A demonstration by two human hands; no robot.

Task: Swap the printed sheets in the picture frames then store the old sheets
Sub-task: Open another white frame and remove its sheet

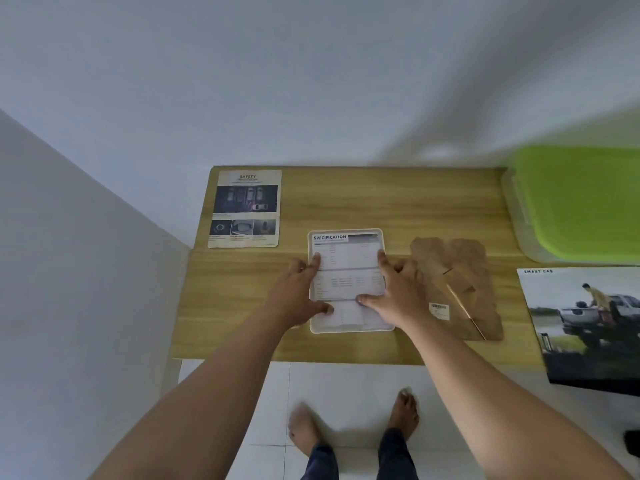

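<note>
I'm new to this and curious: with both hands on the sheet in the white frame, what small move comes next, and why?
Probably the right hand lifts and fetches the brown fibreboard backing panel beside it: the white printed SPECIFICATION sheet already lies flat inside the white rectangular frame, with the left hand pressing it.

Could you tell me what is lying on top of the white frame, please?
The SPECIFICATION sheet lies in the white frame, with the left hand and right hand pressing on it. Anything under the sheet is hidden.
</note>
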